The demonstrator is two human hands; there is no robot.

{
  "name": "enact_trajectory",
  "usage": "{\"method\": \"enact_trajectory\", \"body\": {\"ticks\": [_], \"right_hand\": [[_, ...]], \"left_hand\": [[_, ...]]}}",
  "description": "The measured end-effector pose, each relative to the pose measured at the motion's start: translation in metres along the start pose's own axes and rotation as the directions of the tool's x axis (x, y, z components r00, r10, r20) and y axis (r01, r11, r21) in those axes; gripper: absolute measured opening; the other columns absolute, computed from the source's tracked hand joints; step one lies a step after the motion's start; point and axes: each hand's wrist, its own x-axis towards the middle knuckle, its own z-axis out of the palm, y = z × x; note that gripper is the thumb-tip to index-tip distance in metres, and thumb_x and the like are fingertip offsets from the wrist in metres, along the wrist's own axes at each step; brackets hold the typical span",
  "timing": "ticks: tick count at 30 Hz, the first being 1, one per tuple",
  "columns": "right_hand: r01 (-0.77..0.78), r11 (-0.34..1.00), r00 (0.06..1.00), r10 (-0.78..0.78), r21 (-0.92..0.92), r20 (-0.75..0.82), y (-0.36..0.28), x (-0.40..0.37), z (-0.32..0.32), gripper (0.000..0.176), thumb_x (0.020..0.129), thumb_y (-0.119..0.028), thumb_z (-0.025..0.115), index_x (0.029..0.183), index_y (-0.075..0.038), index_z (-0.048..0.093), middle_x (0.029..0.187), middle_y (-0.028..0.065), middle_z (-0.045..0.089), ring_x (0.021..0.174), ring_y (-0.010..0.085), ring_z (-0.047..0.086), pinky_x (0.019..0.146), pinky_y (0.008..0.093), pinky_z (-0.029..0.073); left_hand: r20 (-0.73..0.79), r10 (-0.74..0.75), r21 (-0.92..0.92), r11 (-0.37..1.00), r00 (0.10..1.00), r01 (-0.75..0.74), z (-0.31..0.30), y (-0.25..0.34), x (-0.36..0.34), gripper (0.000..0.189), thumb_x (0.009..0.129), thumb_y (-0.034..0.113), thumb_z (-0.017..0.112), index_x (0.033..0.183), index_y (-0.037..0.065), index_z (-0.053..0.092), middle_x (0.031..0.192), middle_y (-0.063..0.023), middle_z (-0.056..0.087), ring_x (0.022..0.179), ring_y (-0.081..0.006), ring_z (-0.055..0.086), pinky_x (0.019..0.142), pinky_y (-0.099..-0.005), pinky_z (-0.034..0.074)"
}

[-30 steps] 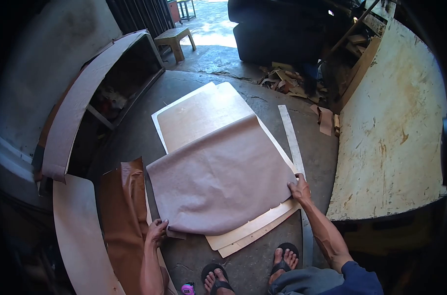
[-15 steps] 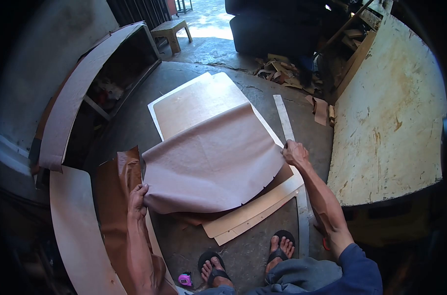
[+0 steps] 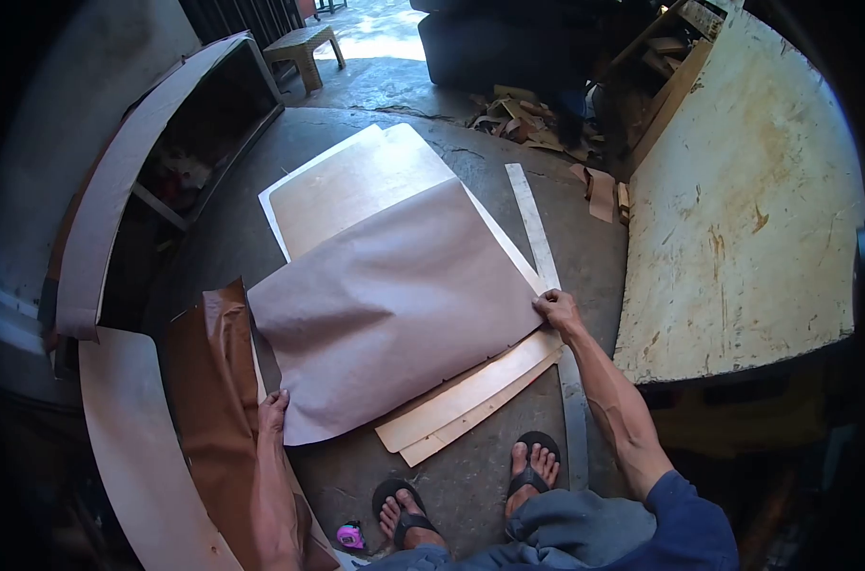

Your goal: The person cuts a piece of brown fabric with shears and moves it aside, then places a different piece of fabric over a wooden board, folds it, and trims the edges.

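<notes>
A mauve-brown sheet of leatherette (image 3: 385, 305) lies spread over pale plywood panels (image 3: 347, 186), with a soft fold across its middle. My left hand (image 3: 273, 411) pinches its near left corner. At the right edge, my right hand (image 3: 558, 312) grips the sheet's other near corner between thumb and fingers, beside a long metal straightedge (image 3: 532, 224) that runs partly beneath the wrist. Small dark notches mark the sheet's near edge. Below that edge, strips of thin board (image 3: 470, 400) stick out.
Brown leatherette (image 3: 208, 381) and a long curved board (image 3: 132, 409) lie on my left. A pink tape measure (image 3: 350, 535) is on the floor by my feet. To the right stands a large stained board (image 3: 737, 219). Scraps (image 3: 527, 119) and a stool (image 3: 304, 52) are farther back.
My left hand has moved nearer to me, drawing the sheet's near left corner with it. The near edge now lies straighter, and a fold shows across the middle. The whole view has shifted slightly.
</notes>
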Motion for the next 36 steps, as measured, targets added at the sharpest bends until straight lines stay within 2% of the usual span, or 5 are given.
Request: {"method": "enact_trajectory", "body": {"ticks": [2,13,25,35,36], "right_hand": [[0.020,0.999,1.000,-0.020,-0.040,0.018,-0.001,0.002,-0.004,0.034,0.080,-0.030,0.074,0.100,-0.003,0.072,0.085,0.0093,0.071,0.075,0.0163,0.067,0.068,0.0310,0.055],[0.090,0.929,0.995,-0.067,-0.360,0.076,-0.011,0.014,-0.018,0.035,0.078,-0.028,0.076,0.104,-0.005,0.074,0.087,0.0098,0.072,0.072,0.0180,0.067,0.066,0.0317,0.056],[0.073,0.906,0.997,-0.053,-0.417,0.058,-0.012,0.012,-0.018,0.036,0.073,-0.034,0.077,0.099,-0.010,0.077,0.091,0.0118,0.074,0.083,0.0239,0.071,0.080,0.0342,0.055],[0.171,0.858,0.973,-0.224,-0.484,-0.052,0.000,0.004,-0.015,0.035,0.076,-0.032,0.074,0.096,-0.004,0.073,0.091,0.0150,0.072,0.085,0.0280,0.069,0.080,0.0364,0.054],[0.278,0.833,0.926,-0.364,-0.478,-0.097,0.005,-0.010,-0.020,0.035,0.079,-0.030,0.071,0.100,-0.002,0.070,0.092,0.0157,0.071,0.085,0.0297,0.069,0.080,0.0377,0.054]], "left_hand": [[-0.007,-0.086,-0.162,0.983,0.996,0.084,0.004,-0.010,0.001,0.015,0.089,0.012,0.071,0.101,0.005,0.065,0.087,-0.0017,0.063,0.077,-0.0139,0.058,0.076,-0.0297,0.048],[-0.165,-0.194,0.256,0.938,0.967,0.232,0.020,0.033,-0.027,0.027,0.082,0.014,0.072,0.106,0.008,0.062,0.078,-0.0006,0.061,0.061,-0.0107,0.053,0.051,-0.0255,0.040],[-0.197,-0.180,0.216,0.951,0.964,0.222,0.015,0.032,-0.028,0.013,0.081,0.012,0.074,0.087,0.005,0.066,0.064,0.0009,0.056,0.046,-0.0085,0.046,0.040,-0.0234,0.032],[-0.162,-0.197,0.229,0.946,0.967,0.231,0.012,0.026,-0.022,0.018,0.080,0.010,0.073,0.093,0.002,0.064,0.070,-0.0028,0.058,0.052,-0.0131,0.052,0.043,-0.0279,0.040],[-0.246,0.019,0.468,0.878,0.969,0.101,0.012,0.021,-0.021,0.021,0.079,0.010,0.073,0.096,0.001,0.064,0.078,-0.0062,0.060,0.061,-0.0182,0.057,0.053,-0.0321,0.046]]}}
